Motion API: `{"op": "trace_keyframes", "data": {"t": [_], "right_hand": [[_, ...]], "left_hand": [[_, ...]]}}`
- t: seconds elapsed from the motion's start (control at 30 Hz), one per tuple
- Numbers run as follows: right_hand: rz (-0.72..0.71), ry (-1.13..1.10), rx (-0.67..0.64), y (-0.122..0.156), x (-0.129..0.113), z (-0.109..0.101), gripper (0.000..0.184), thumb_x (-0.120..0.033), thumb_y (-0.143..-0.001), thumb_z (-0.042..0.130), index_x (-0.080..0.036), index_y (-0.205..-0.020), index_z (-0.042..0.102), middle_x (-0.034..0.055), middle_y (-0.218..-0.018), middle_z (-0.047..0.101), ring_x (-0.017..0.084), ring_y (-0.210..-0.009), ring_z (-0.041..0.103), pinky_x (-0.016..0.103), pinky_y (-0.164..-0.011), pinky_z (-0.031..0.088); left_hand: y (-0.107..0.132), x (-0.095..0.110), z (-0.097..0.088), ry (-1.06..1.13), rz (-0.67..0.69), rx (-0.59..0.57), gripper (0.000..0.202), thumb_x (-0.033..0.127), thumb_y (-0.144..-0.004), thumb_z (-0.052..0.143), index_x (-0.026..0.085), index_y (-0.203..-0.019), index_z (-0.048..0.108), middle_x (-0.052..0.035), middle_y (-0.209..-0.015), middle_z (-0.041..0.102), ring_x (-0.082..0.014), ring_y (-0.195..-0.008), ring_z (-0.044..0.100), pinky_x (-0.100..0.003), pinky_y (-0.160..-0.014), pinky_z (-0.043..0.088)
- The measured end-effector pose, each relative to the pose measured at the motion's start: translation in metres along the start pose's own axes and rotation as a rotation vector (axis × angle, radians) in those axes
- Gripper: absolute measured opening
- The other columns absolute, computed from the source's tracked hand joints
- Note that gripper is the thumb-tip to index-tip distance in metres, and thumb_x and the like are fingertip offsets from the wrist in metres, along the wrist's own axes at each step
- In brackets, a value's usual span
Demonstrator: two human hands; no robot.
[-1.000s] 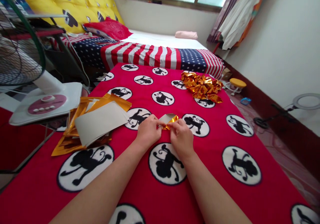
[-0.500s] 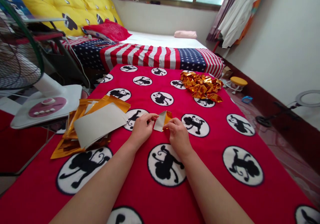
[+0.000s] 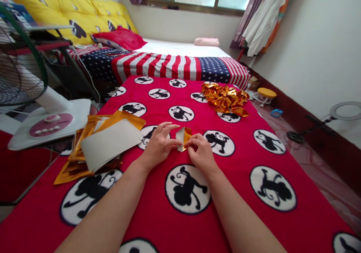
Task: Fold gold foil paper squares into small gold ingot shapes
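Note:
A small folded piece of gold foil paper (image 3: 183, 137), white on its back, stands between my hands on the red blanket (image 3: 242, 170) with black monkey prints. My left hand (image 3: 159, 144) pinches its left edge with thumb and a finger, the other fingers stretched out. My right hand (image 3: 200, 151) is curled and grips its lower right side. A stack of gold and white sheets (image 3: 104, 142) lies to the left. A pile of folded gold pieces (image 3: 225, 99) sits at the far right of the blanket.
A white fan base (image 3: 50, 123) and its wire cage (image 3: 17, 64) stand at the left. Beyond the blanket lies a stars-and-stripes cover (image 3: 175, 64) on a bed with a red pillow (image 3: 121, 38). A ring light (image 3: 344, 112) and small stool (image 3: 266, 93) are on the floor at right.
The paper piece has been turned from lying low to standing more upright and narrower. My left fingers have spread out. The view has tilted slightly down.

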State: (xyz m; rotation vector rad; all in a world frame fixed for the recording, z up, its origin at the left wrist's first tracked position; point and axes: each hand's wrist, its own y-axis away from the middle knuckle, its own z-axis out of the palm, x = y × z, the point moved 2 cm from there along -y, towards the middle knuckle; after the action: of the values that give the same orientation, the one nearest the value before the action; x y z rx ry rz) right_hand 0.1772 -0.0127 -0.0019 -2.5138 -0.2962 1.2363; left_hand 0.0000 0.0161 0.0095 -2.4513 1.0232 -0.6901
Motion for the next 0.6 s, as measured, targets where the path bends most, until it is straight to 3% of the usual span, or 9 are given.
{"op": "trace_keyframes", "data": {"t": [0.13, 0.3, 0.6], "right_hand": [[0.005, 0.024, 0.006, 0.0, 0.0, 0.002, 0.018, -0.004, -0.073, 0.056, -0.019, -0.072, 0.066, 0.0027, -0.084, 0.057, 0.016, -0.08, 0.058, 0.028, -0.077, 0.047], [-0.014, 0.04, 0.001, -0.003, 0.004, 0.0, 0.019, -0.002, -0.074, 0.055, -0.018, -0.072, 0.066, 0.0035, -0.086, 0.058, 0.017, -0.084, 0.058, 0.03, -0.082, 0.047], [-0.077, -0.05, -0.045, -0.013, 0.014, -0.004, 0.028, 0.002, -0.076, 0.049, -0.018, -0.073, 0.069, 0.0035, -0.088, 0.06, 0.015, -0.086, 0.06, 0.027, -0.082, 0.047]], "left_hand": [[0.0, 0.0, 0.002, -0.038, 0.017, -0.025, 0.035, 0.007, -0.085, 0.053, 0.032, -0.099, 0.074, -0.0011, -0.132, 0.056, -0.0235, -0.128, 0.04, -0.046, -0.108, 0.038], [-0.002, -0.002, 0.001, -0.058, -0.084, 0.021, 0.049, 0.001, -0.081, 0.051, 0.032, -0.113, 0.069, -0.0034, -0.132, 0.055, -0.0244, -0.125, 0.043, -0.047, -0.105, 0.04], [-0.007, 0.001, 0.01, -0.051, -0.077, 0.04, 0.037, 0.007, -0.083, 0.056, 0.031, -0.108, 0.072, -0.0052, -0.128, 0.058, -0.024, -0.121, 0.046, -0.044, -0.102, 0.041]]}}
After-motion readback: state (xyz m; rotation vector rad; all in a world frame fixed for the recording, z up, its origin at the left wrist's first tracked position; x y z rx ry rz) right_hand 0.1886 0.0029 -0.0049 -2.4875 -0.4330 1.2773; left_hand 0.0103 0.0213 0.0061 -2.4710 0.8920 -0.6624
